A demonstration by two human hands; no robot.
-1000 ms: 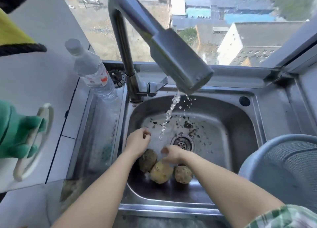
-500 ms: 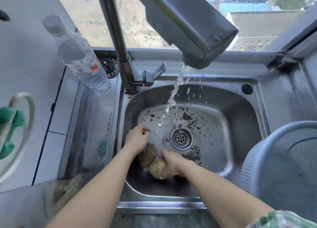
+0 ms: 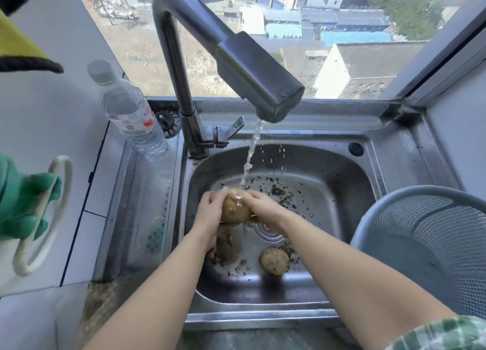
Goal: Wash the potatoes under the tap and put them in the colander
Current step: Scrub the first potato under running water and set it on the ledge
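Observation:
Both hands hold one wet yellow potato (image 3: 234,207) in the middle of the steel sink (image 3: 342,181), right under the thin stream from the tap (image 3: 260,81). My left hand (image 3: 210,207) grips its left side and my right hand (image 3: 263,206) grips its right side. Two muddy potatoes lie on the sink floor nearer me: one (image 3: 274,260) in plain view, the other (image 3: 226,247) partly behind my left wrist. The grey mesh colander (image 3: 420,234) stands empty at the right of the sink.
Dirt specks litter the sink floor around the drain (image 3: 271,231). A clear water bottle (image 3: 131,113) leans at the back left beside the tap base. Green gloves (image 3: 23,205) and a white ring hang on the left wall. A window runs behind the sink.
My right hand lifted a potato from the sink floor up into the water stream, and my left hand came up to hold its other side. The other two potatoes stayed down.

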